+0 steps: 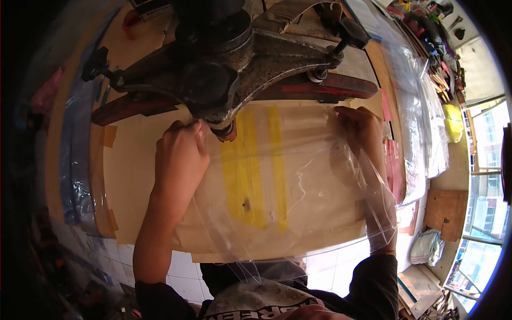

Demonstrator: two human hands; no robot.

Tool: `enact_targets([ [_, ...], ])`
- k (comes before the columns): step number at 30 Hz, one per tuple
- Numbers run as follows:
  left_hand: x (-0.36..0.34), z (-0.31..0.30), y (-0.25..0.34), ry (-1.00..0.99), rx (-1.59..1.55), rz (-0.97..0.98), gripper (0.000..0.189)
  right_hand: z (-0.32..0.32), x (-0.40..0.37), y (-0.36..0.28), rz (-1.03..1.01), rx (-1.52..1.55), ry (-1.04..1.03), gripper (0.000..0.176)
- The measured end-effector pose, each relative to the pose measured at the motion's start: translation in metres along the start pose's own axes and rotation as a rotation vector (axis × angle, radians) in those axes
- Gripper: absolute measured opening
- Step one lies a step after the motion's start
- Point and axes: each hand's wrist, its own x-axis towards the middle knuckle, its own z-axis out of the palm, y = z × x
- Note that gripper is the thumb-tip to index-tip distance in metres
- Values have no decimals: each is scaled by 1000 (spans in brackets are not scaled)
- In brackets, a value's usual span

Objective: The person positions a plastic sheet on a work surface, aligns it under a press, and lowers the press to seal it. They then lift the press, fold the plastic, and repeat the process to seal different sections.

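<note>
A clear plastic sheet (pixel 320 181) stretches between my two hands over the worktable, its near end drooping past the front edge towards my body. My left hand (pixel 183 152) is closed on the sheet's far left corner, close beside the machine's lower tip. On the other side, my right hand (pixel 362 125) pinches the far right corner, near the long red bar (pixel 298 89). Under the sheet lies brown board (pixel 138 186) with yellow tape strips (pixel 242 176). A dark metal machine head (pixel 213 64) with several black knobs hangs above the far part of the board.
More clear plastic (pixel 416 117) hangs over the table's right side. Blue plastic (pixel 80 176) covers the left edge. A red tape ring (pixel 129 24) lies at the back left. Tools and a yellow bag (pixel 453 122) are along the right wall, with a white sack (pixel 426 247) on the floor.
</note>
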Motion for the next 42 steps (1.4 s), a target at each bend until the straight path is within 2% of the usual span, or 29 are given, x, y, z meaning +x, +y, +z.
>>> enact_targets([
  [16, -3, 1, -6, 10, -94, -4, 13, 1, 2, -1, 114, -11, -37, 19],
  [26, -3, 9, -10, 89, -187, -7, 10, 2, 1, 7, 83, -14, -44, 18],
  [37, -2, 4, -7, 24, -185, -64, 11, 5, 4, 27, 27, -74, -83, 18],
  [42, -4, 6, -7, 63, -218, -68, 9, 6, 5, 35, 36, -18, -101, 18],
])
